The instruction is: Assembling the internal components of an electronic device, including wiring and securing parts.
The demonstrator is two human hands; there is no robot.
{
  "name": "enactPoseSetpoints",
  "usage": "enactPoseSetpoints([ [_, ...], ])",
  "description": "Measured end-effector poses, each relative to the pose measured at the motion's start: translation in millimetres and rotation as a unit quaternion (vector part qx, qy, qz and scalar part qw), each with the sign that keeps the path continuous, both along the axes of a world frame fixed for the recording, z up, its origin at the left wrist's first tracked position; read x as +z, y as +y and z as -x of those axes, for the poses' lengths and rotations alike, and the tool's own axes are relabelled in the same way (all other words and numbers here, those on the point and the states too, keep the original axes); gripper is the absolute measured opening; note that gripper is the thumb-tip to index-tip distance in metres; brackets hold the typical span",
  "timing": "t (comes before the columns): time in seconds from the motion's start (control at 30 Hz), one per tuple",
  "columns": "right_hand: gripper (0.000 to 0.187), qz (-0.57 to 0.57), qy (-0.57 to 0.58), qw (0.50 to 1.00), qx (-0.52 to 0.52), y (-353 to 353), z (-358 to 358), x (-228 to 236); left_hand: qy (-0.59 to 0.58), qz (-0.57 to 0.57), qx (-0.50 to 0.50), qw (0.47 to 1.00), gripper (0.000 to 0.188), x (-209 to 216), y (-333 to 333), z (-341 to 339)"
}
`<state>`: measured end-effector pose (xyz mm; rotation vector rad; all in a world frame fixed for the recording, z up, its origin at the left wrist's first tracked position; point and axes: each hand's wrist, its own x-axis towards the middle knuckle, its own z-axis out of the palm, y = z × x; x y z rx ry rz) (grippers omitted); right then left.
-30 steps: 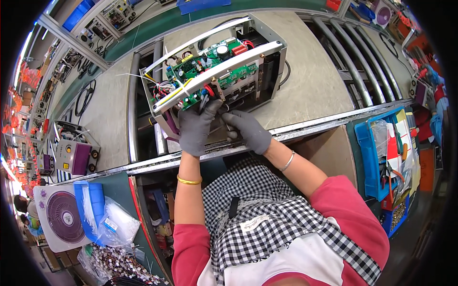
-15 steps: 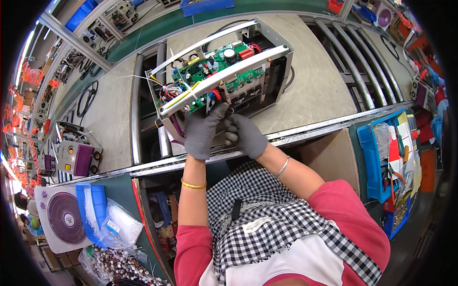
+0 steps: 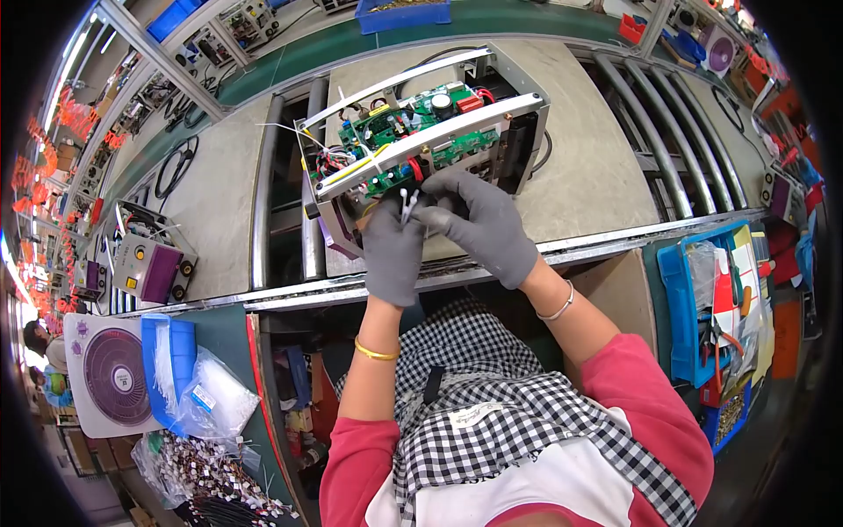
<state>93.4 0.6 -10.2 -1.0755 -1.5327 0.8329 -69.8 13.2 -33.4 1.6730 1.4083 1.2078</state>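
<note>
My left hand [image 3: 392,249] pinches a white tie [image 3: 406,204] at the unit [image 3: 421,140]; right hand [image 3: 479,221] fingers curl beside it, steadying. Probably mid wire-tying; next needs a firm pull.

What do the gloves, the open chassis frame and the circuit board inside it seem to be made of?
Gloves on the left hand and right hand: grey knit fabric, matte, with soft creases. Chassis frame: probably sheet metal, pale and satin, judging by its thin folded edges and dull sheen. Circuit board: green laminate, likely fibreglass, slightly glossy and studded with components.
</note>
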Motion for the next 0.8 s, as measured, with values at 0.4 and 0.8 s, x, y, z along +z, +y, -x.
enactPoseSetpoints([
  [0.4, 0.019, -0.009, 0.134, 0.990, -0.041, -11, -26, -4, -0.105, 0.029, 0.028, 0.994, 0.029, 20, -35, 20],
  [0.8, 0.061, -0.299, -0.274, 0.890, -0.209, 8, -10, 7, -0.305, -0.032, 0.010, 0.952, 0.024, 23, -47, 8],
])
